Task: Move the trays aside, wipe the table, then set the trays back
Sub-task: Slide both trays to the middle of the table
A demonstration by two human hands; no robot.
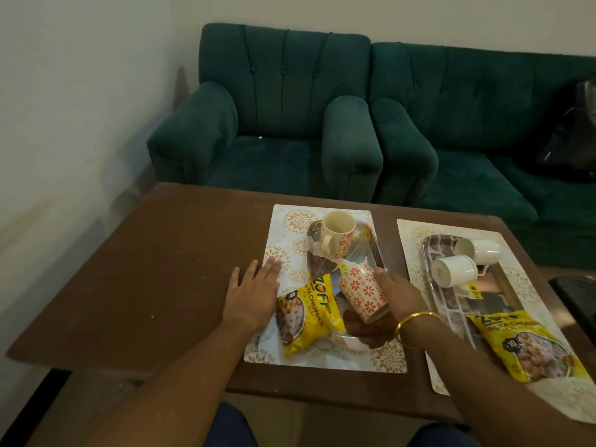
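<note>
Right grip (398, 296) lies along the right side of a patterned mug (361, 290) that is toppled on the near tray (317, 264), fingers extended. The thumb is hidden, so whether the hand grasps the mug or only touches it cannot be told. Left grip (254, 293) is released, palm flat on the left border of the placemat (290, 227) under that tray.

The tray sits midway along the worktop (145, 269), reaching toward its near edge. It also carries an upright mug (337, 235) at its far end and a yellow snack packet (306, 314) overhanging its near left corner. The second tray (503, 298) lies along the worktop's right edge with two tipped white cups (454, 271) and another packet (529, 346).

Neither tray appears moved aside yet. Judged risks:
- The toppled mug could roll off the tray rim once the tray tilts.
- The upright mug could tip if the tray is jerked.
- The packet could slip off and fall past the near edge.
- The placemat could drag along with the tray.
</note>
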